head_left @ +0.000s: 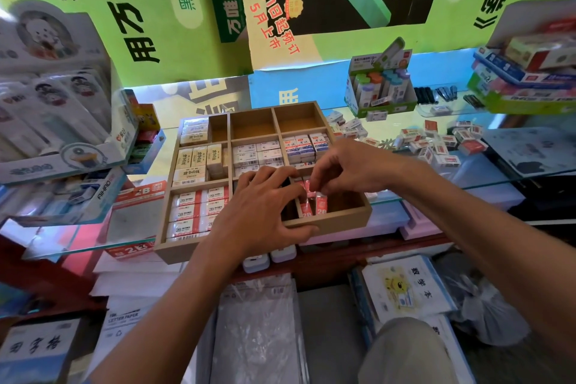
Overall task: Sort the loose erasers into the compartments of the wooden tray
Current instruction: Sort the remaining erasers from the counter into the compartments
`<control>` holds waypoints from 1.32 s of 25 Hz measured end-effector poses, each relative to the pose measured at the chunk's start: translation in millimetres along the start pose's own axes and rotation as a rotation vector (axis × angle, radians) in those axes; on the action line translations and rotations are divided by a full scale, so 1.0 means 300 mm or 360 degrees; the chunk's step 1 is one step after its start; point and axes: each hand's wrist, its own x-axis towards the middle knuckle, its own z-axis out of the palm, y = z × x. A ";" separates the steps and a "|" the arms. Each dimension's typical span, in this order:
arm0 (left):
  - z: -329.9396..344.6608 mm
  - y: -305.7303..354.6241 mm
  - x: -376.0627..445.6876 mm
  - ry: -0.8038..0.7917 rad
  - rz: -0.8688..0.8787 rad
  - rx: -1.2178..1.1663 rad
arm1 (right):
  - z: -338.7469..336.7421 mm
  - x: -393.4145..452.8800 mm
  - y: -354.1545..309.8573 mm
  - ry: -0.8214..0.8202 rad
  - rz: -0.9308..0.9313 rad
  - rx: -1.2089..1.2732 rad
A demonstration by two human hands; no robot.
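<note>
With the left hand (265, 206) lying flat-fingered on the wooden tray (336, 221) front rim to steady it, the right hand (339, 165) should ease its pinched pink eraser (311, 188) upright beside its neighbours, then fetch from the loose erasers (436, 143) beyond.

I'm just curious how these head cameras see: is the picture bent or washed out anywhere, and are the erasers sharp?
Head view: the wide lens bows the edges, so the posters lean; glare whitens the glass countertop behind the wooden tray; the tray's eraser labels read sharp, while the loose erasers and side displays look softer; the left hand and right hand shade the near compartments.
</note>
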 end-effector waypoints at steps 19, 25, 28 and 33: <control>-0.007 0.004 0.000 -0.0023 -0.0020 0.0000 | 0.087 -0.044 -0.065 0.0458 0.0570 0.0268; -0.007 0.003 0.004 -0.0051 -0.0027 0.0004 | 0.033 -0.032 -0.064 0.0167 0.0593 0.0362; -0.007 0.003 0.004 -0.0043 -0.0024 0.0006 | 0.037 -0.016 -0.066 0.0122 0.0569 0.0271; -0.006 0.005 0.002 -0.0013 -0.0020 0.0008 | 0.035 -0.006 -0.072 0.0018 0.0527 0.0162</control>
